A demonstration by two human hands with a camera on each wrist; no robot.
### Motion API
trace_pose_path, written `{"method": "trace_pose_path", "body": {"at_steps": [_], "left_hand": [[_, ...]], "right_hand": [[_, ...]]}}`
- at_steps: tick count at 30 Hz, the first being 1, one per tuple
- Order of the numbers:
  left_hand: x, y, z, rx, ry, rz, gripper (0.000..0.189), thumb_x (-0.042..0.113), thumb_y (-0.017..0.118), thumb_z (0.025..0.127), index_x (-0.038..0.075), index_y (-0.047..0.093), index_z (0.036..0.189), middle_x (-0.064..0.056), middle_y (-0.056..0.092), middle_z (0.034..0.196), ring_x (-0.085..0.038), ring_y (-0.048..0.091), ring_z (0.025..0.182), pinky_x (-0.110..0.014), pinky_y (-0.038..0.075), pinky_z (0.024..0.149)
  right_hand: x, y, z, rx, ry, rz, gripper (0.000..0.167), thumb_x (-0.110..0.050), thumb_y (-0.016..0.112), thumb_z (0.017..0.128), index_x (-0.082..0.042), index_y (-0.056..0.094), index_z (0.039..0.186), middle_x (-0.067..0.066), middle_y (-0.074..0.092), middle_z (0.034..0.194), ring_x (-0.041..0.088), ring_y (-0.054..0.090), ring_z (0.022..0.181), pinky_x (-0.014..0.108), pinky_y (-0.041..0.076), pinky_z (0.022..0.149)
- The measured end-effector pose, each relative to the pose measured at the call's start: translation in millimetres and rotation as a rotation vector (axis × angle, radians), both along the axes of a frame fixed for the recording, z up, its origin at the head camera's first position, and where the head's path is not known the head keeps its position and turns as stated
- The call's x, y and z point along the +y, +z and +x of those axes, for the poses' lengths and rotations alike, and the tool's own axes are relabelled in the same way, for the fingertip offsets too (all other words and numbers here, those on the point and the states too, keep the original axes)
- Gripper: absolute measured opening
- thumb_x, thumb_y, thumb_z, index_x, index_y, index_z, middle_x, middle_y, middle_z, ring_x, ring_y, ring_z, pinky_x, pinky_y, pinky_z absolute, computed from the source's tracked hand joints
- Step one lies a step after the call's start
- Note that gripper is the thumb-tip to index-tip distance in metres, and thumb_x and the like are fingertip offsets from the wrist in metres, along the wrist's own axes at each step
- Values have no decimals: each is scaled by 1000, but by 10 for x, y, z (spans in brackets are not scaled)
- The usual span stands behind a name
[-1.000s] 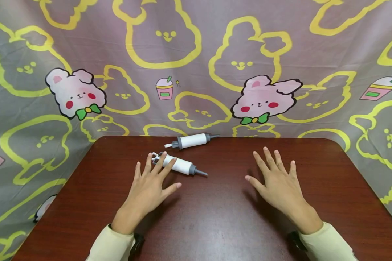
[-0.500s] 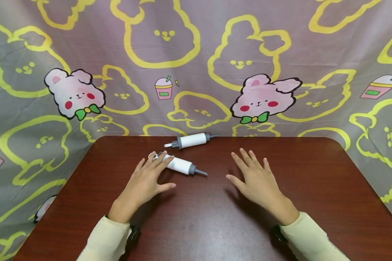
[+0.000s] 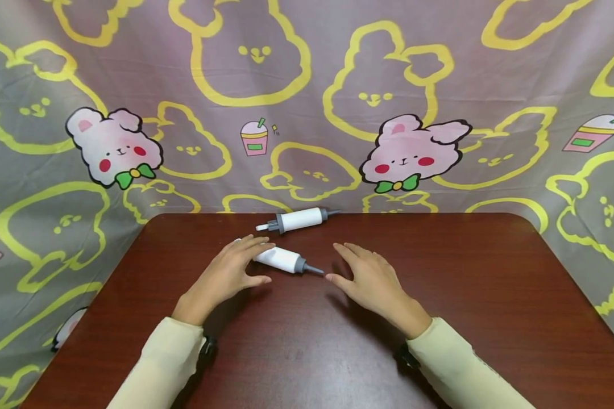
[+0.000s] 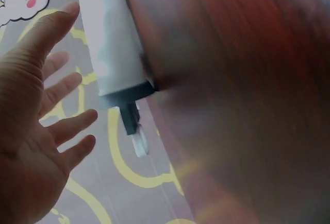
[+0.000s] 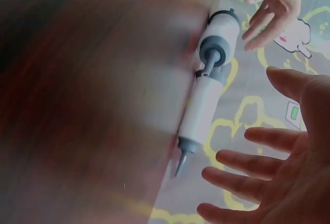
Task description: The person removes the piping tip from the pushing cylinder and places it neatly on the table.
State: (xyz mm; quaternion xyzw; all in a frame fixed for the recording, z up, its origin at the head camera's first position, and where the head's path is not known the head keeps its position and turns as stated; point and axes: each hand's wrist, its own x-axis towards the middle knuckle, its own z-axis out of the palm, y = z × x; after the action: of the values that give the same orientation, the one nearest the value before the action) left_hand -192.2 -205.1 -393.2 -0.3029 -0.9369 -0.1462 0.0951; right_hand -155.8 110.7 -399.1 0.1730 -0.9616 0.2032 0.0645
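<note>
Two hand pumps with white barrels and tapered grey nozzles lie on the brown table. In the head view, the nearer pump [image 3: 278, 259] points its nozzle rightward, and my left hand [image 3: 226, 271] hovers over its handle end, largely hiding it. The left thumb stands apart from the fingers; nothing shows in the palm in the left wrist view. Behind lies the farther pump [image 3: 302, 218], its handle to the left. My right hand [image 3: 374, 284] is just right of the nearer pump's nozzle tip, palm turned inward, fingers extended and holding nothing. The right wrist view shows both pumps beyond its fingers [image 5: 240, 183].
The brown table [image 3: 471, 272] has rounded back corners. A patterned cloth [image 3: 307, 74] with bunny outlines hangs close behind it and along both sides. Dark straps [image 3: 408, 357] sit at both wrists by the light sleeves.
My right hand has moved left toward the nearer pump's nozzle, turning its palm inward. My left hand has tilted, its fingers drawing together over the pump's handle end. The pumps have not moved.
</note>
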Motion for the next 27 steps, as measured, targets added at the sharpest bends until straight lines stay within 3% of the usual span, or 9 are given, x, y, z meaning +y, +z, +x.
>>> {"method": "trace_pose_path", "body": {"at_steps": [8, 18, 23, 27], "left_hand": [[-97, 4, -184, -52, 3, 30, 71, 27, 96, 75, 9, 68, 137, -13, 68, 140, -39, 57, 137, -56, 43, 115], [-174, -22, -360, -150, 15, 35, 65, 24, 95, 77, 9, 70, 134, -10, 71, 135, -34, 59, 132, -54, 46, 113], [-175, -34, -398, -186, 23, 24, 64, 26, 95, 78, 11, 71, 135, -8, 70, 136, -33, 57, 135, -55, 45, 114], [-148, -36, -423, -221, 34, 22, 63, 27, 94, 79, 12, 70, 135, -6, 69, 139, -32, 56, 138, -55, 44, 115]], "right_hand": [[-176, -24, -133, -58, 2, -80, 65, -47, 77, 93, -15, 60, 147, 12, 66, 142, 33, 64, 129, 60, 56, 93], [-435, -31, -296, -181, 17, -169, 64, -40, 82, 90, -13, 62, 144, 8, 65, 144, 28, 64, 130, 57, 55, 96], [-545, -51, -382, -250, 17, -184, 62, -37, 83, 90, -13, 63, 143, 6, 70, 135, 27, 68, 121, 56, 56, 91], [-588, -84, -435, -253, 16, -197, 56, -35, 85, 89, -12, 67, 136, 4, 74, 126, 26, 70, 115, 54, 56, 89]]}}
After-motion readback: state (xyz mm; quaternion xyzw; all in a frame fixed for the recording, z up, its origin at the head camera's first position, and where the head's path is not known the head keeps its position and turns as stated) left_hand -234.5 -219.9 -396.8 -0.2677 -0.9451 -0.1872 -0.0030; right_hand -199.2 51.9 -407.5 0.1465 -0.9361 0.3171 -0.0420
